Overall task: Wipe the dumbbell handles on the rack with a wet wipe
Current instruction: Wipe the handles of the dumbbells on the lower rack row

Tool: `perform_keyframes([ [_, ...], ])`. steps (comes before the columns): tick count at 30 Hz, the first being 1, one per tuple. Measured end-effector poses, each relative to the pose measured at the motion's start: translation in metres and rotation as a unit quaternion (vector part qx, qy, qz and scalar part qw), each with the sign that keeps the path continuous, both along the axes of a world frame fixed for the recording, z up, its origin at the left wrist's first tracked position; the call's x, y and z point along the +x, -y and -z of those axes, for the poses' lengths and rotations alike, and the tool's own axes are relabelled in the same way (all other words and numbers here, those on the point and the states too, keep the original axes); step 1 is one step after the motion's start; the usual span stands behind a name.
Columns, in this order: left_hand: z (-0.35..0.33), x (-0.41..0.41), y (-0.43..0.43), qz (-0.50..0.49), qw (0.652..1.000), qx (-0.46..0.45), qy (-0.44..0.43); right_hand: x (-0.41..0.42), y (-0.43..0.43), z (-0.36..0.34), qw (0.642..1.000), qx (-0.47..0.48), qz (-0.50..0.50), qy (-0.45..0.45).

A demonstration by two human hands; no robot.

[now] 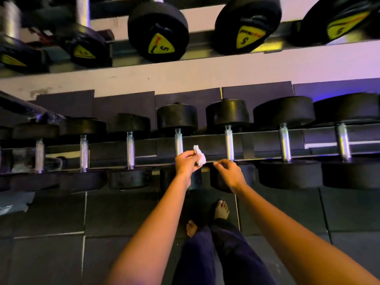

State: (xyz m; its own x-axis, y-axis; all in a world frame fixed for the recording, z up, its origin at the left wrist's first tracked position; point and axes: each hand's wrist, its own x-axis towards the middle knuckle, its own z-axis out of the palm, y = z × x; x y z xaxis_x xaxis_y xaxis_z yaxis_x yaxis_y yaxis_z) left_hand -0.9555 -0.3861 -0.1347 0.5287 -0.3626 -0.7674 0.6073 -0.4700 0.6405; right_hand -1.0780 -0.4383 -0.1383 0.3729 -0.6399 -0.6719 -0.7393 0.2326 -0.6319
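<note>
Now I see the left hand [186, 164] pinching a crumpled white wet wipe [200, 156] just beside a chrome dumbbell handle [178, 140] on the black steel rack [267, 140]. The right hand [229, 174] hangs loosely curled and empty above dark rubber floor tiles [51, 212], with a pale wall [205, 73] behind.

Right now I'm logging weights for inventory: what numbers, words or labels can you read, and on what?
"5": yellow label on the upper-rack dumbbell near centre.
"5": second yellow label, on the dumbbell right of it.
Red brand print on both: blurred, unreadable.
Left yellow labels and far-right yellow label: blurred.
Lower dumbbells, wet wipe: no text.
</note>
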Motion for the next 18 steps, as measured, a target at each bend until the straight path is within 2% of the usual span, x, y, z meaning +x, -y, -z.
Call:
perform_keyframes([
  [9, -0.025, -0.039, 0.017, 0.051, 0.999, -0.019, -0.002, -0.037, 0.006, -0.033, 0.999, -0.028, 0.037, 0.006],
  [18, -0.021, -0.073, 0.036, 0.059, 0.998, -0.022, 0.006, -0.064, 0.018, -0.024, 0.998, -0.03, 0.047, 0.02],
])
